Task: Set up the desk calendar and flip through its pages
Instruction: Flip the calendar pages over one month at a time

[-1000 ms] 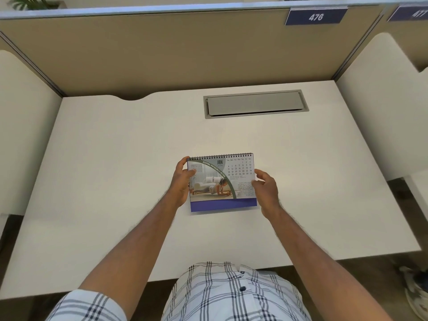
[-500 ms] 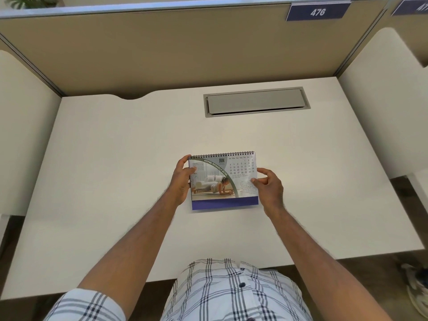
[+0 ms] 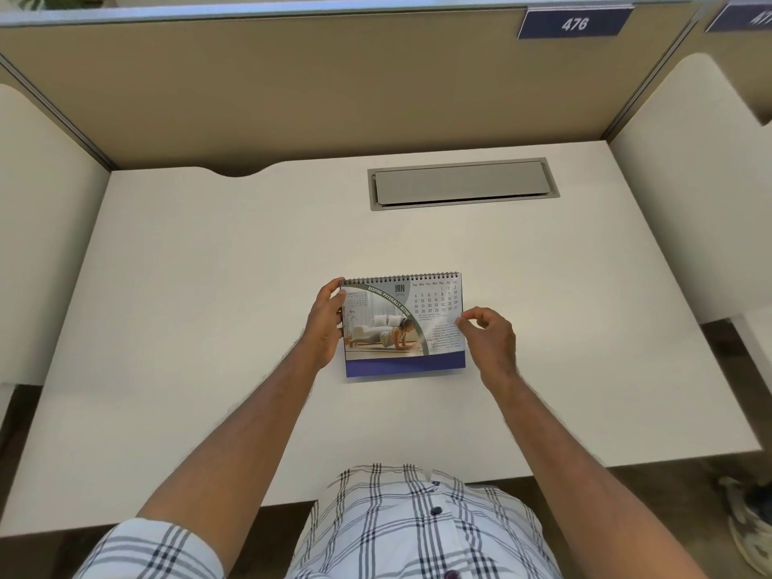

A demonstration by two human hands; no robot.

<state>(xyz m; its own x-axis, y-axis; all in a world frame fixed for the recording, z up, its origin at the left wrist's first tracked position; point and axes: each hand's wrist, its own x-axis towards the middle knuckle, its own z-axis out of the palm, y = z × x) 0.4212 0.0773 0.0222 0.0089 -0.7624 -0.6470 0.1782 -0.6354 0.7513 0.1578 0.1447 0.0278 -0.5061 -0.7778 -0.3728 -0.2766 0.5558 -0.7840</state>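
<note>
A spiral-bound desk calendar (image 3: 403, 323) stands on its blue base in the middle of the white desk (image 3: 209, 307). Its front page shows JAN, a date grid and a picture of someone exercising. My left hand (image 3: 326, 323) grips the calendar's left edge, thumb on the front near the top corner. My right hand (image 3: 488, 336) is at the right edge, thumb and forefinger pinching the JAN page, whose lower right corner lifts slightly off the base.
A grey cable-tray flap (image 3: 461, 183) is set into the desk behind the calendar. Tan partition walls (image 3: 334, 89) enclose the back, white side panels (image 3: 685, 194) flank the desk. A sign reading 476 (image 3: 574, 23) hangs top right. A shoe (image 3: 747, 520) lies on the floor at right.
My right hand has shifted from flat against the calendar's right side to a pinch on the front page's right edge, and the page has begun to lift. The left hand stays put.
</note>
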